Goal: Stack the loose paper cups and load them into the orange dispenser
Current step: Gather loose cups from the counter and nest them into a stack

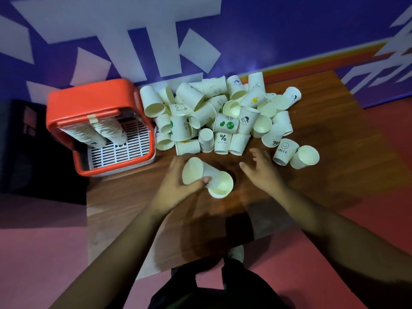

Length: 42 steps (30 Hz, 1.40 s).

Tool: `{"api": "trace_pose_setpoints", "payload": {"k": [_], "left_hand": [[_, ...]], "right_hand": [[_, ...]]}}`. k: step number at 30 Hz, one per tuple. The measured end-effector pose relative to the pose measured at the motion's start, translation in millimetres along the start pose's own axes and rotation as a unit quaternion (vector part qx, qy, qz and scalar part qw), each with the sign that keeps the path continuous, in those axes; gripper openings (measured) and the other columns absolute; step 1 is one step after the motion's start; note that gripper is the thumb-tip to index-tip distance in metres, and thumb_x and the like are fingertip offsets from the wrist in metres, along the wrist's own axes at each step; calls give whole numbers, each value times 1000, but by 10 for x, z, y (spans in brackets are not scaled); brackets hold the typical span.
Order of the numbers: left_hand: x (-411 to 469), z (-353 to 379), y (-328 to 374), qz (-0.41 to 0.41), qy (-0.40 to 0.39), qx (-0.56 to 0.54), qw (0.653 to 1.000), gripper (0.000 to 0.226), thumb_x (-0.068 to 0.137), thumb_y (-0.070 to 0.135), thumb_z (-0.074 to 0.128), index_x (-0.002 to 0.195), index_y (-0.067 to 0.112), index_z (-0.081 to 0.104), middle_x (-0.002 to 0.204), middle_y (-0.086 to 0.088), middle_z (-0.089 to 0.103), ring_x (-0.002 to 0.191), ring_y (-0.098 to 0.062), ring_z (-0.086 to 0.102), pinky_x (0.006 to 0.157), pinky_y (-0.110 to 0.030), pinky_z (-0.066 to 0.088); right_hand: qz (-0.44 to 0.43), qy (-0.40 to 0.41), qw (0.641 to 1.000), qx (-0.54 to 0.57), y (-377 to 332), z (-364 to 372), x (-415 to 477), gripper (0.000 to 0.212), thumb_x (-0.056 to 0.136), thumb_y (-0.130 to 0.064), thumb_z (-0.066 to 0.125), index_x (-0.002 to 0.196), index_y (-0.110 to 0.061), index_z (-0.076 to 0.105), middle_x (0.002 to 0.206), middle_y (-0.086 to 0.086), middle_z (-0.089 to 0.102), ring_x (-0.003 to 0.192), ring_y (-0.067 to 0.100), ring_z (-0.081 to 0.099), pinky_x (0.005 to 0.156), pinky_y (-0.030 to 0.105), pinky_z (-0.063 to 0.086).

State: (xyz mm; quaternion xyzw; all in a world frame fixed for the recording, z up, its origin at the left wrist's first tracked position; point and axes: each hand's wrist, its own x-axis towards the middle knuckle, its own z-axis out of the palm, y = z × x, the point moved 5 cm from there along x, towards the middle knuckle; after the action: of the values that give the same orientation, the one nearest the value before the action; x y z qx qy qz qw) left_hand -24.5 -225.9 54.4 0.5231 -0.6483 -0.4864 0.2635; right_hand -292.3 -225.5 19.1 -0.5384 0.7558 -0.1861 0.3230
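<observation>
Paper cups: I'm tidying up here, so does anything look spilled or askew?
Yes. The loose cups lie in a jumbled heap on the table, right of the orange dispenser, many on their sides or upside down. The two stacks inside it are neatly nested. The left hand grips two cups.

Dim, violet-tinted wide-angle view, soft throughout.

Light comes from above and the far side, brightest on the pile of paper cups (223, 112), whose white sides nearly wash out. A faint glow marks the wall (267, 30) just behind them. The table (323, 130) darkens toward its near edge, where the person's shadow pools. Motion blur smears the left hand (176, 181) and the held cups (194, 170); the right hand (262, 170) is only slightly soft. Straight lines bow near the frame edges.
</observation>
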Motion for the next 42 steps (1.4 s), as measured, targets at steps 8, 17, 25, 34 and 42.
{"api": "trace_pose_setpoints", "payload": {"k": [8,17,25,34,42], "left_hand": [[73,300,10,45,-52,65,996,72,67,62,78,130,39,54,116,13,46,124,-11,44,108,-30,38],[110,527,-73,83,-79,143,983,87,73,63,71,149,28,44,120,8,44,117,-12,41,102,-19,29],[203,778,-381,58,-127,224,965,87,80,42,79,153,37,33,137,2,37,115,-10,31,103,-30,35],[345,710,-459,-9,-101,152,983,106,70,60,79,155,24,26,139,2,40,132,-17,37,110,-38,37],[697,262,-295,-162,132,-188,960,70,81,59,70,136,24,48,130,1,59,123,-14,58,108,-37,46]], "right_hand": [[-41,41,998,-30,-375,-89,539,54,87,-27,66,133,-6,47,131,17,43,123,31,45,101,33,36],[-141,50,976,-158,-732,-56,1074,57,81,-22,70,129,0,49,129,21,46,120,39,44,104,42,36],[-162,-16,955,-250,-716,234,1377,59,85,-24,68,135,-5,42,133,15,48,124,35,43,103,43,36],[-165,38,952,-256,-700,259,1386,69,76,-17,68,139,-12,39,121,16,54,111,38,48,98,43,37],[-68,-41,985,155,-626,11,841,62,77,-10,75,133,-13,47,115,0,54,100,13,56,86,17,46]]}}
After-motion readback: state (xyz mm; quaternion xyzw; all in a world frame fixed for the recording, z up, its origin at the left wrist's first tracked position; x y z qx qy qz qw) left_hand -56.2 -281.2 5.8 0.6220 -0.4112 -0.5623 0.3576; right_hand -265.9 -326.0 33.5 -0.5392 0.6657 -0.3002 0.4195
